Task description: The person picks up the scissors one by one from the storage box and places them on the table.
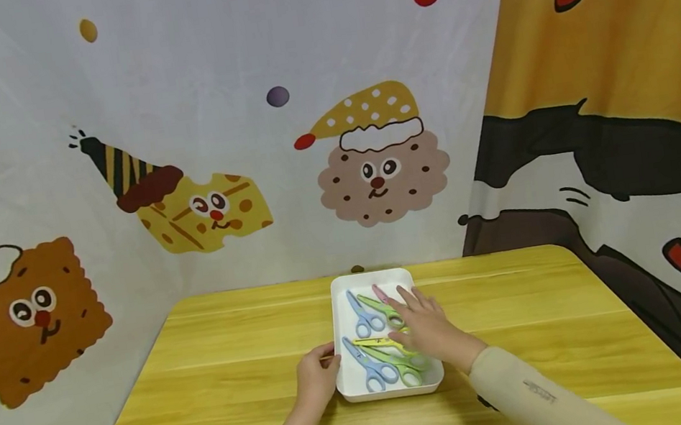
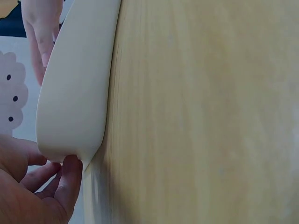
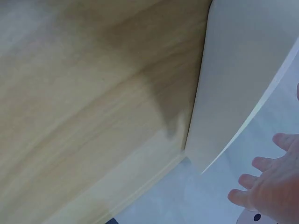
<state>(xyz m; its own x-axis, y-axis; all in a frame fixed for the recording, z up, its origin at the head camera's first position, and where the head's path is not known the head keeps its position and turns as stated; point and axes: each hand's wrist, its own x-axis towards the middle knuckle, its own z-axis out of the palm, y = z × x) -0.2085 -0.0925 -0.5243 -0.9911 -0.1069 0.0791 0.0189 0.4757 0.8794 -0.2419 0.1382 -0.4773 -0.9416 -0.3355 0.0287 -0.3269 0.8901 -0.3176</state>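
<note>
A white rectangular tray stands on the table, with several child-size craft scissors lying in it. Two blue scissors lie along its left side. Next to them are green scissors, yellow scissors and, at the far end, pink scissors. My left hand grips the tray's left edge, thumb and curled fingers close together at the wall. Over the tray's right side my right hand spreads its fingers, covering parts of the green and yellow scissors. In the right wrist view those fingers stand apart.
The wood-grain table extends to both sides of the tray. Its far edge meets a light cloth backdrop printed with cartoon food. A small dark object shows beneath the right sleeve.
</note>
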